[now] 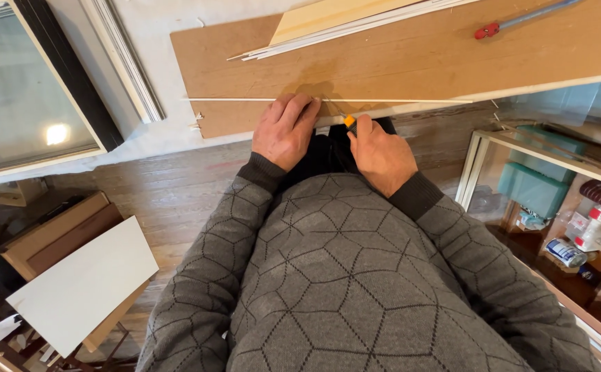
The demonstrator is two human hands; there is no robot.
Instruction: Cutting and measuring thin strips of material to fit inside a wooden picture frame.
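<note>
Now, over at the far left a framed glass panel (18, 89) leaned well clear of the work, and a strip of white moulding (125, 58) lay between it and the brown board (411, 62). The left hand (285, 131) was pressed flat on that board's near edge, fingers (299, 109) together and spread down over the surface, their tips just touching a thin pale strip (328, 100) that ran across the board beyond them. That was a good hold-down: weight over the knuckles, tips kept on the near side of the strip.

Just right of those fingers sat the blade end of a small knife with an orange and black body (349, 122). The right hand (381, 155) was clamped round its handle, fingers curled tight, thumb side toward the left hand. The two hands were very near, so the sound way to cut looked like short, light passes, blade low and angled away from the holding hand, with the wrist braced against the board's edge.

Beyond the fingers, further up the bench, a stack of pale sheets and slats (342, 24) lay well apart, and a red-handled tool (514, 19) further right again. Off to the right, below the board, a glass-fronted shelf unit (555, 193) held bottles and green boxes.
</note>
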